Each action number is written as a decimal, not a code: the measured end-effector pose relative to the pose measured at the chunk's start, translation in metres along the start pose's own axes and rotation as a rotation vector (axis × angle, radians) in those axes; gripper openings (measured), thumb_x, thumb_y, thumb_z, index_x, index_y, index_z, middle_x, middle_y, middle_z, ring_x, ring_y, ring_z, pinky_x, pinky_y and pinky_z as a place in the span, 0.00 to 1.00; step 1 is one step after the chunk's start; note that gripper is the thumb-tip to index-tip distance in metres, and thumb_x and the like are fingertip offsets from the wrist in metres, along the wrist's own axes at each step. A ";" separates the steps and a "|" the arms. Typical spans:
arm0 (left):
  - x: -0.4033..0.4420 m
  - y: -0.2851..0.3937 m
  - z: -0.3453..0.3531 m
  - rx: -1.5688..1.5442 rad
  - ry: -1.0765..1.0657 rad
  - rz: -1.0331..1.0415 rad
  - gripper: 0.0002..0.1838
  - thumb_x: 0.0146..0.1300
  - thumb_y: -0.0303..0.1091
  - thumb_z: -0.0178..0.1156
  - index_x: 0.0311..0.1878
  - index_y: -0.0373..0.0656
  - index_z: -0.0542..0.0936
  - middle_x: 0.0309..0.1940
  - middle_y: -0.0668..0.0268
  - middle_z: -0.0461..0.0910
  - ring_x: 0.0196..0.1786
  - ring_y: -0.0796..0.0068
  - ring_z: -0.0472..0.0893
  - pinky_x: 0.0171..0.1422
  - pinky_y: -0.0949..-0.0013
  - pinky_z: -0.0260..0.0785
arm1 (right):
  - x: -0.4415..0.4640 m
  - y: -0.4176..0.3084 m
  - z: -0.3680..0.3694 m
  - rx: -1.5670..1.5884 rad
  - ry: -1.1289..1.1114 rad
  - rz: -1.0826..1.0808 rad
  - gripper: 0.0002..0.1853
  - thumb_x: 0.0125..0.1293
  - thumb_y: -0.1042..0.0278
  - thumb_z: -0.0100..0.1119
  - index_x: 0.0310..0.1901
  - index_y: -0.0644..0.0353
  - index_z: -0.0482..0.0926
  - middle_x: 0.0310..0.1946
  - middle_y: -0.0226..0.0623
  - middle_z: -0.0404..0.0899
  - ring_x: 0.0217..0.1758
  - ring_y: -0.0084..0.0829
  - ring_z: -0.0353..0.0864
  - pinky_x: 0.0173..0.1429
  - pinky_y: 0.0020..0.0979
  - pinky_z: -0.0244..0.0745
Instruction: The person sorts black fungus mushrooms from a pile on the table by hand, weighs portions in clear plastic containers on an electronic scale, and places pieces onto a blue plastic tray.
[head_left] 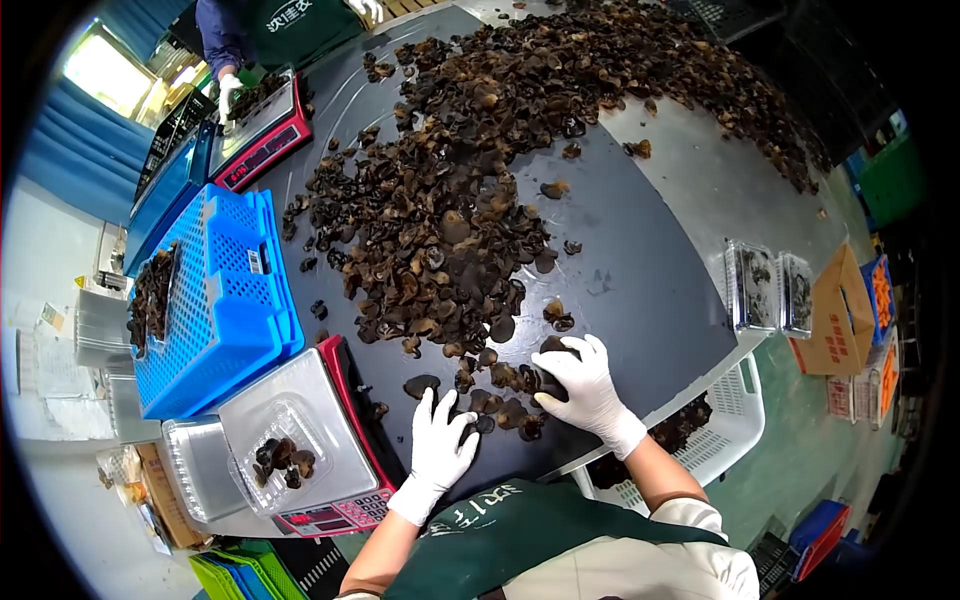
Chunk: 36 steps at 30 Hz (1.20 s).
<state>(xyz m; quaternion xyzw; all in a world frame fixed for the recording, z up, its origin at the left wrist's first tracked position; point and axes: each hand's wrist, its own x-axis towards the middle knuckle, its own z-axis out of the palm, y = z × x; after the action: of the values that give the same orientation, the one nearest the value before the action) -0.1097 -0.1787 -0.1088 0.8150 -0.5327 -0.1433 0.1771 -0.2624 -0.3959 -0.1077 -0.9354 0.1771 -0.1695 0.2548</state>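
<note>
My left hand (440, 450), in a white glove, lies over the near edge of the dark table sheet with its fingers stretched out. Its fingertips are close to a dark wood ear mushroom (422, 385), and the thumb is beside several small ones (490, 403). My right hand (588, 392), gloved too, curls its thumb and fingers around a dark wood ear mushroom (549, 383), partly hidden by the hand. A large heap of wood ear mushrooms (440, 240) spreads beyond both hands. To the left, a clear plastic tray (262, 478) with several mushrooms sits on a red-edged scale (335, 410).
Blue crates (235, 300) stand along the left side. At the back left, a co-worker's gloved hand (229, 95) is by another scale (265, 150). Clear boxes (752, 285) rest at the right table edge, near a cardboard box (840, 320). A white basket (735, 420) holds mushrooms below the edge.
</note>
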 end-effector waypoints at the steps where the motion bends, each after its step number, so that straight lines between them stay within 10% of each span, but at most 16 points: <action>1: -0.001 0.001 -0.001 -0.015 0.002 -0.004 0.19 0.51 0.36 0.66 0.49 0.47 0.81 0.62 0.50 0.69 0.69 0.36 0.59 0.71 0.45 0.55 | 0.001 -0.003 0.003 -0.002 0.002 0.001 0.29 0.45 0.57 0.70 0.53 0.50 0.78 0.48 0.32 0.78 0.61 0.41 0.67 0.69 0.51 0.53; 11: -0.012 -0.014 -0.014 -0.059 0.212 -0.210 0.24 0.53 0.34 0.66 0.56 0.48 0.77 0.64 0.50 0.67 0.68 0.42 0.63 0.71 0.47 0.55 | 0.021 -0.021 0.043 0.028 0.157 -0.017 0.11 0.50 0.68 0.64 0.38 0.47 0.83 0.37 0.27 0.81 0.57 0.41 0.72 0.72 0.60 0.44; 13: -0.012 -0.017 -0.017 -0.058 0.219 -0.229 0.25 0.53 0.35 0.66 0.57 0.48 0.77 0.64 0.49 0.66 0.68 0.42 0.63 0.71 0.47 0.55 | 0.024 -0.014 0.009 0.179 0.161 0.005 0.07 0.51 0.72 0.61 0.33 0.50 0.84 0.31 0.30 0.82 0.48 0.37 0.77 0.64 0.44 0.63; 17: -0.014 -0.026 -0.011 -0.062 0.255 -0.255 0.28 0.54 0.35 0.66 0.61 0.47 0.75 0.65 0.49 0.66 0.68 0.43 0.62 0.73 0.49 0.54 | 0.001 0.030 -0.086 0.562 -0.431 -0.136 0.10 0.51 0.73 0.60 0.36 0.60 0.85 0.34 0.37 0.84 0.38 0.40 0.82 0.49 0.36 0.76; 19: -0.009 -0.031 -0.008 -0.067 0.230 -0.268 0.32 0.54 0.35 0.65 0.64 0.45 0.71 0.67 0.46 0.62 0.69 0.44 0.61 0.73 0.49 0.53 | -0.021 0.040 -0.115 0.738 -0.803 0.200 0.12 0.53 0.69 0.61 0.39 0.60 0.86 0.36 0.39 0.85 0.38 0.41 0.82 0.48 0.36 0.76; 27: 0.004 -0.035 0.006 -0.062 0.173 -0.244 0.37 0.55 0.36 0.65 0.69 0.41 0.65 0.67 0.43 0.61 0.67 0.43 0.63 0.71 0.52 0.56 | -0.030 -0.031 -0.022 0.283 -0.357 0.065 0.24 0.52 0.58 0.68 0.51 0.57 0.78 0.43 0.38 0.78 0.41 0.41 0.80 0.46 0.37 0.76; 31: 0.000 -0.037 0.002 -0.139 0.175 -0.281 0.37 0.55 0.32 0.64 0.69 0.42 0.64 0.64 0.47 0.63 0.67 0.48 0.64 0.72 0.55 0.56 | -0.041 -0.032 0.035 0.179 -0.195 -0.062 0.18 0.49 0.70 0.64 0.45 0.57 0.78 0.42 0.37 0.76 0.43 0.39 0.76 0.49 0.36 0.74; 36: -0.009 -0.026 -0.010 -0.147 0.245 -0.285 0.33 0.54 0.31 0.65 0.65 0.41 0.69 0.62 0.48 0.66 0.64 0.48 0.67 0.69 0.54 0.60 | -0.033 -0.001 -0.054 0.467 -0.613 0.119 0.17 0.52 0.66 0.58 0.44 0.59 0.82 0.39 0.43 0.82 0.45 0.43 0.79 0.51 0.37 0.75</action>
<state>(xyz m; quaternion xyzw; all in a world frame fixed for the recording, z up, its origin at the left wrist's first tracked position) -0.0875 -0.1596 -0.1112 0.8783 -0.3747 -0.1052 0.2778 -0.3135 -0.4041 -0.0709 -0.8476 0.1035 0.0970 0.5113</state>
